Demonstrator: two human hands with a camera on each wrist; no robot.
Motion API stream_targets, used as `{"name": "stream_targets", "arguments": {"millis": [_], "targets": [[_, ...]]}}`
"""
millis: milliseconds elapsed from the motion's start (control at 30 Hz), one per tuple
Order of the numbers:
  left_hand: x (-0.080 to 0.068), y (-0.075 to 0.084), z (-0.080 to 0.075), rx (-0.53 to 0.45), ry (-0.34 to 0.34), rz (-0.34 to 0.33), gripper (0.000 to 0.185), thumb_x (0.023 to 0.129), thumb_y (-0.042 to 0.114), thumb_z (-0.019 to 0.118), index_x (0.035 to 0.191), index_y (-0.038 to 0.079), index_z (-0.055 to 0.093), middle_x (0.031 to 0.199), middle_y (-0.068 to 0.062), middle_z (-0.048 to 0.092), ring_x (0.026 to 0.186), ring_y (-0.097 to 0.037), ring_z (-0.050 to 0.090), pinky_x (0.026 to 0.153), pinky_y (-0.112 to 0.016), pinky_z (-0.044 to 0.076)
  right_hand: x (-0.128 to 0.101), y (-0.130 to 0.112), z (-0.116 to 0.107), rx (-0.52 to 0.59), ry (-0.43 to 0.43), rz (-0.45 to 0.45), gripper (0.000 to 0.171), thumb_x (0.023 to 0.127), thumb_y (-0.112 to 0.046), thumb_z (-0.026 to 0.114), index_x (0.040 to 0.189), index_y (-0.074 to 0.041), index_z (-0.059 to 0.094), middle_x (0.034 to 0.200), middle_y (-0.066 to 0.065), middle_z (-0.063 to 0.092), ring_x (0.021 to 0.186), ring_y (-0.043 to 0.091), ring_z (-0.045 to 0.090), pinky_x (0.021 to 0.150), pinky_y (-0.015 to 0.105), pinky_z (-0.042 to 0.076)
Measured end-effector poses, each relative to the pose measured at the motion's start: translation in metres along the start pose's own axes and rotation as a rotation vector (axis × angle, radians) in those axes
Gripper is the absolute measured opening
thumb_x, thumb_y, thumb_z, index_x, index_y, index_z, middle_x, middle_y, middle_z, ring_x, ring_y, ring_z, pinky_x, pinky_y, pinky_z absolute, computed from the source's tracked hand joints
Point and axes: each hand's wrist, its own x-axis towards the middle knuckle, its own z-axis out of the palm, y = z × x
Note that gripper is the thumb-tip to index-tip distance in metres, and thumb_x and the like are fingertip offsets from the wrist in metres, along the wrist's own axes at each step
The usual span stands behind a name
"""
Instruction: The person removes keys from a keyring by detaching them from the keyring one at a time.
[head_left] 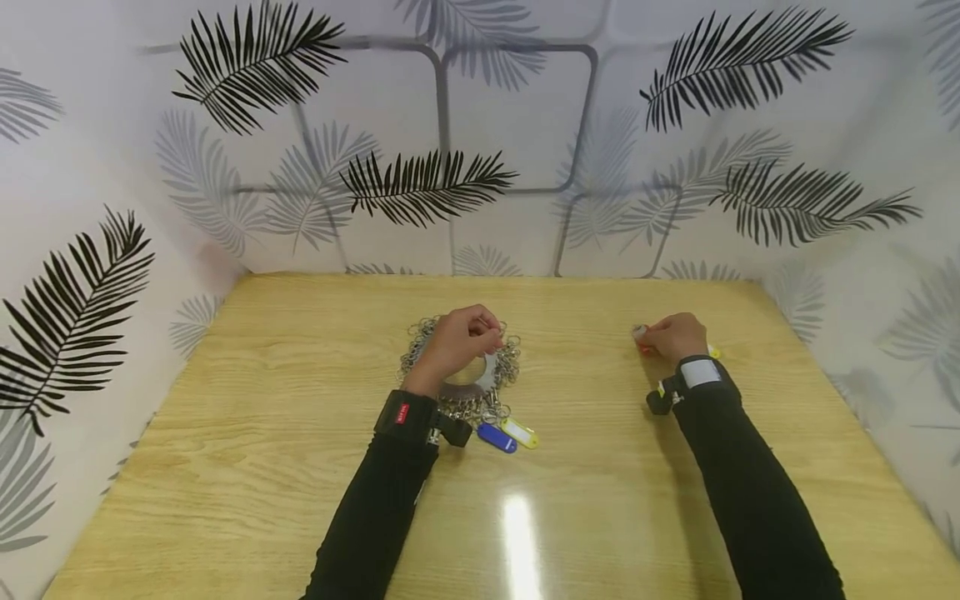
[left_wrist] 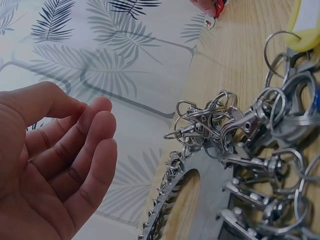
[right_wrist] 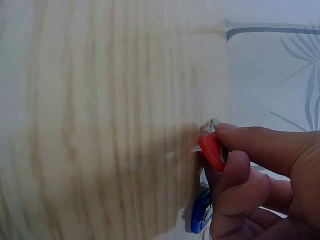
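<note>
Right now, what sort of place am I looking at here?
Probably a small staged work booth rather than a lived-in room: a bare wooden table closed in on three sides by sheets printed with palm leaves, with only a ring of metal clips and coloured key tags laid out.

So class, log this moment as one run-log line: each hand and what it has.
left hand: over clasp ring, holding nothing | right hand: pinches red key tag | wooden table

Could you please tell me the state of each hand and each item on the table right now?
Left hand: relaxed, holding nothing, over the clasp ring.
Clasp ring: flat on the table.
Right hand: pinching the red tag.
Blue tag, yellow tag: lying loose.
</note>
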Motion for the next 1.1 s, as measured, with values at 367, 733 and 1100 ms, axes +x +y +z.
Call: {"name": "stream_targets", "arguments": {"millis": [367,733,1100], "targets": [[0.002,0.001,-0.001,0.004,-0.007,0.011,0.019,0.097,0.012,0.058,0.109,-0.002,0.063,0.093,-0.018,0.069,0.082,-0.026,0.065,0.075,-0.034,0.054,0.0,0.004,-0.001,-0.046,0.064,-0.035,0.033,0.088,-0.022,0.068,0.096,0.01,0.072,0.085,0.02,0.072,0.089,0.042,0.064,0.085,0.052,0.047],[-0.002,-0.003,-0.002,0.009,0.003,-0.006,0.018,0.097,0.013,0.057,0.108,0.0,0.063,0.093,-0.017,0.07,0.079,-0.02,0.064,0.074,-0.033,0.054,-0.003,0.001,0.0,-0.072,0.082,-0.042,0.037,0.087,-0.026,0.068,0.101,0.009,0.07,0.101,0.026,0.068,0.096,0.045,0.06,0.08,0.051,0.049],[-0.001,-0.002,-0.005,0.003,0.001,0.027,0.012,0.097,0.013,0.058,0.104,0.003,0.062,0.093,-0.021,0.068,0.086,-0.036,0.064,0.077,-0.044,0.053,-0.044,-0.059,0.006,0.055,-0.213,-0.248,0.031,0.093,-0.027,0.066,0.111,-0.001,0.065,0.102,0.019,0.067,0.078,0.028,0.066,0.062,0.032,0.053]]}}
